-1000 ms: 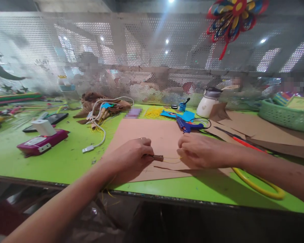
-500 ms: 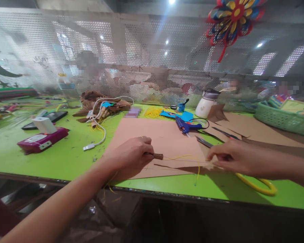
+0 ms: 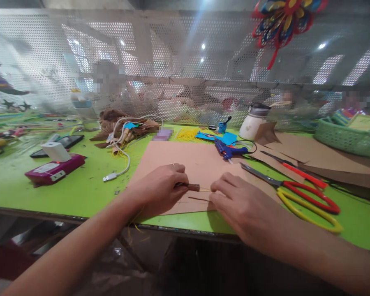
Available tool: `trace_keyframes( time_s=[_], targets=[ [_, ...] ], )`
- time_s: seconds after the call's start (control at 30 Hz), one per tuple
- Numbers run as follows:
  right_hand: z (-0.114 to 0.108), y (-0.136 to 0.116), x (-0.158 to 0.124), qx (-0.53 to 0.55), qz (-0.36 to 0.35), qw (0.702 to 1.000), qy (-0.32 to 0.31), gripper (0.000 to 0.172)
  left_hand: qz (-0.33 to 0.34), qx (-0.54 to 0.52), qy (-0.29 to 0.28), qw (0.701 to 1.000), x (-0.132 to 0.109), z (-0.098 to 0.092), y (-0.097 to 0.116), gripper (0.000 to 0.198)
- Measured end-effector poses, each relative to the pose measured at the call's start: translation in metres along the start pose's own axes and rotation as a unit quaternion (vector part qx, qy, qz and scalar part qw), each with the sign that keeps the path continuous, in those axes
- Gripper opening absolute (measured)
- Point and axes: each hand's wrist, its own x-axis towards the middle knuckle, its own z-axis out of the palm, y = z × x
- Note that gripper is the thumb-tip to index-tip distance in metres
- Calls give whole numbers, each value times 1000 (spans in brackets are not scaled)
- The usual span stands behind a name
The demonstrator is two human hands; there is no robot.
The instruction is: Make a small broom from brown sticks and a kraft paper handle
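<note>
My left hand is closed around a small brown stick-like piece whose end pokes out to the right, over a sheet of brown cardboard. A thin yellow strand runs from that end to my right hand. The right hand's fingers are pinched together at the strand, just right of the brown piece. Both hands rest low over the cardboard near the table's front edge.
Large scissors with red and yellow handles lie right of my hands. A blue glue gun, white jar, green basket, pink case and white USB cable lie on the green table. A perforated screen stands behind.
My right hand had pulled the yellow strand out to the right, then came back in close to the brown piece. The left hand stayed put.
</note>
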Motion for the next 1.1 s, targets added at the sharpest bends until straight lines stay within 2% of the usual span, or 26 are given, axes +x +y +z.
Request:
trace_keyframes(
  time_s=[0.17,0.53,0.67,0.87,1.1],
  targets=[
    [22,5,14,-53,-18,998,-43,11,-4,16,-14,1000,0,2,0,23],
    [22,13,5,-65,8,995,-70,12,-15,28,-17,999,0,-2,6,21],
    [27,14,7,-90,2,995,-47,8,-10,38,-17,999,0,0,5,20],
    [38,12,13,-97,-1,995,20,8,-2,47,-21,999,0,0,4,20],
    [46,17,20,-17,27,998,59,11,1,54,-17,998,-1,0,5,18]
  ],
)
